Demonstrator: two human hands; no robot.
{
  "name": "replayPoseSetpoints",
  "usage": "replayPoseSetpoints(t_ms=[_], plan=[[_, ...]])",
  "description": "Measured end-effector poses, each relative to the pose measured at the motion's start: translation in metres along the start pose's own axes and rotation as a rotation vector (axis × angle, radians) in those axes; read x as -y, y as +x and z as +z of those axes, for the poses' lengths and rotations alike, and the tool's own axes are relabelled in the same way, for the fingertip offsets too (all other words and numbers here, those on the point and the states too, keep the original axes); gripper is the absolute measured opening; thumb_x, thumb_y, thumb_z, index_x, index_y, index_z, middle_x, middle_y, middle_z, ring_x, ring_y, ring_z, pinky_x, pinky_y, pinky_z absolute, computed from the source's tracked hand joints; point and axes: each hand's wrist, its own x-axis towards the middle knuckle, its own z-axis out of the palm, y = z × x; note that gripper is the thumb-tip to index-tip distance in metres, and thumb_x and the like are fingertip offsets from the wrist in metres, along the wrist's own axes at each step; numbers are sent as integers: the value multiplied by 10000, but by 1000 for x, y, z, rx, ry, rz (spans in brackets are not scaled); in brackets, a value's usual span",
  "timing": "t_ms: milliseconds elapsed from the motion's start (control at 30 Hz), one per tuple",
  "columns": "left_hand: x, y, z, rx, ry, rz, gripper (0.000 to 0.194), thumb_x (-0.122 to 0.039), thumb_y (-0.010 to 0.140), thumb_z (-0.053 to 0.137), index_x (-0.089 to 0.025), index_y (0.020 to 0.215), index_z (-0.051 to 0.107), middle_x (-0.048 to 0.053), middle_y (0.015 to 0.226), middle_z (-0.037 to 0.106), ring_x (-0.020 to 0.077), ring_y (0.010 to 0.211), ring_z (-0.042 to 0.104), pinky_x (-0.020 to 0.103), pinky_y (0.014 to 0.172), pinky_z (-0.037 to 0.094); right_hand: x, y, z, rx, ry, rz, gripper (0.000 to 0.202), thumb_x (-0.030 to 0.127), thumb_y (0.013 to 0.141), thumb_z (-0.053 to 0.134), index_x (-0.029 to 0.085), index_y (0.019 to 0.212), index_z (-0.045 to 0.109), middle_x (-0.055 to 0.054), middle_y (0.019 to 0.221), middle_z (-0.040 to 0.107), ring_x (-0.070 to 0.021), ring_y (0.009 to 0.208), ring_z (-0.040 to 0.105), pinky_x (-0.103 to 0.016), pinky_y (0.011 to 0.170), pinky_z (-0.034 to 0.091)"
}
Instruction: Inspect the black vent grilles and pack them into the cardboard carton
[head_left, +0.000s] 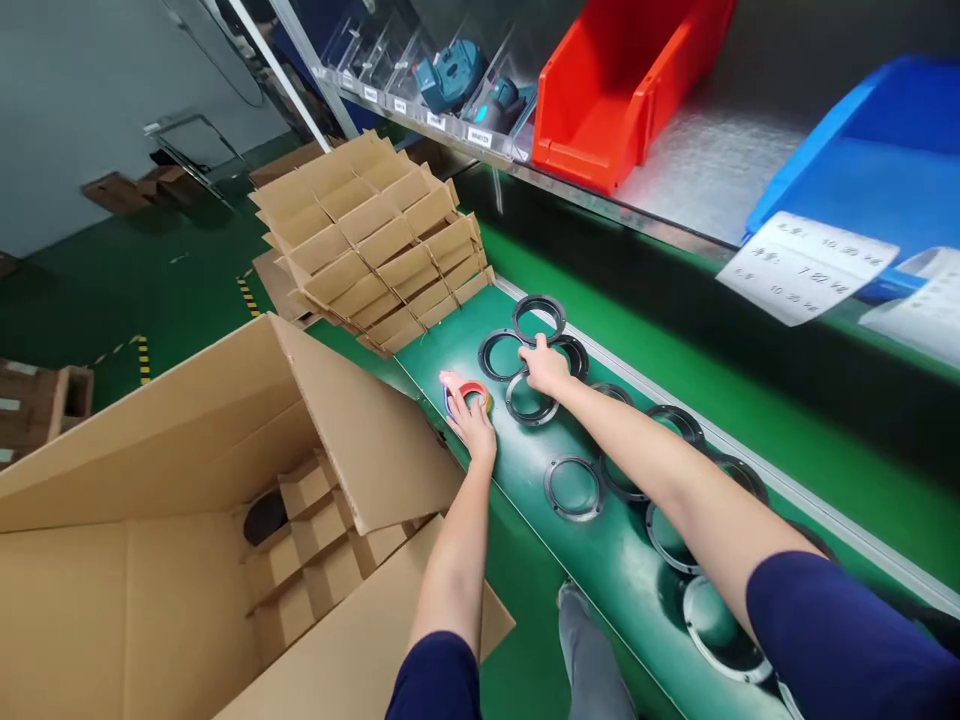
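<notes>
My left hand (474, 428) is at the left edge of the green work surface (517, 470), its fingers over a small roll of red, yellow and blue tape (472, 388) that lies flat. Farther right, my right hand (545, 366) reaches into a group of black rings, its bent fingers on the rim of one ring (531, 418). Other rings (538, 302) touch it behind and beside. A separate ring (551, 490) lies nearer to me, and several more run along the surface under my right forearm.
An open cardboard box (360, 420) with dividers stands at the left. Stacked cardboard dividers (375, 240) rest at the surface's far end. Above is a shelf (675, 235) with a red bin (592, 150) and a blue bin (862, 170).
</notes>
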Motion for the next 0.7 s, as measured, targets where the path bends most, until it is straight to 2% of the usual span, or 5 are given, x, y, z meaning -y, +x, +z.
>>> replayPoseSetpoints(t_ms=[167,367,500,600,700], plan=[[-2,-11,22,-189,-135,-117,574,-386,1020,414,-113,1523,468,234,1699,230,342,1616,101,590,1277,111,1,37,37,127,-38,89,496,187,914,669,269,1399,600,-186,1553,381,-300,1135,687,-378,883,584],[5,-19,17,-231,-175,-73,773,-525,970,411,-52,1575,330,320,1676,199,369,1612,82,621,1265,96,-21,3,52,140,64,-16,821,409,830,824,457,1548,429,-41,1738,100,-332,1236,629,-401,924,585],[-5,-11,26,-289,-161,-1,783,-573,929,403,-158,1587,327,266,1692,210,358,1604,133,670,1241,114,-119,-67,42,-218,358,58,520,411,926,706,368,1432,591,26,1656,365,-285,1316,567,-400,1054,523],[-24,-20,12,-250,-118,-11,743,-598,906,345,-345,1601,278,110,1728,205,314,1600,143,613,1265,119,-229,-178,19,-609,765,712,122,203,840,740,219,960,762,-26,1209,723,-217,1225,614,-320,1121,460],[-46,-36,-20,-120,-103,-43,776,-602,842,341,-602,1566,61,-125,1742,90,258,1603,-4,566,1284,80,-333,-301,10,-864,872,1109,131,179,912,591,130,911,712,-167,1107,704,-255,1213,613,-398,1152,416]])
